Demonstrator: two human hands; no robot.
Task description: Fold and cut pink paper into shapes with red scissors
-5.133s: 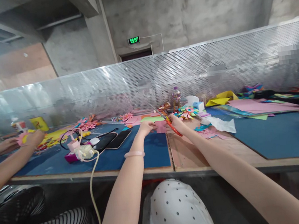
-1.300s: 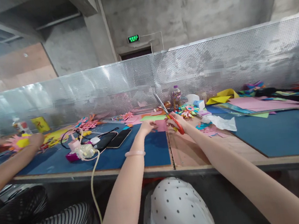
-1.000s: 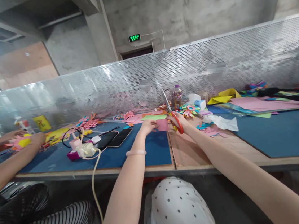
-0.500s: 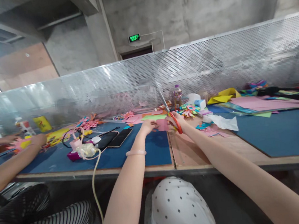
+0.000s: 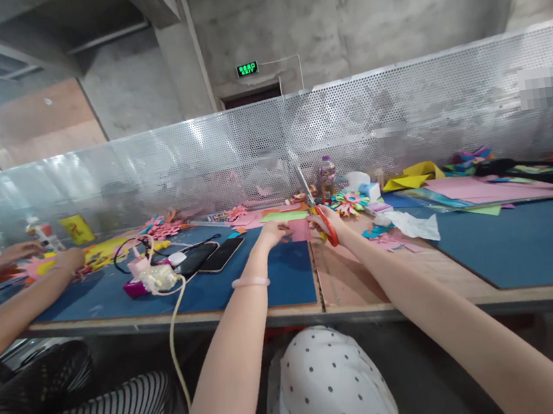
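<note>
Pink paper, cut to a small rectangle, lies between the person's two hands, near the far end of the seam where a blue mat meets bare wooden board. The left hand, a pale bangle on its wrist, has its fingertips at the paper's left edge; whether they pinch it or only press it is too small to tell. The right hand is closed around the orange-red handles of a pair of scissors, fingertips by the paper's right edge, blades pointing up and away. The hands are apart from each other.

Just beyond the rectangle is a light green sheet. Right of the scissors are a multicoloured paper flower, a purple-capped bottle and a crumpled white tissue. Left of the left hand lies a dark smartphone, then a cluster of plugs. Farther left, a co-worker's hands are at a pink-and-yellow paper flower. Behind everything stands a perforated metal screen.
</note>
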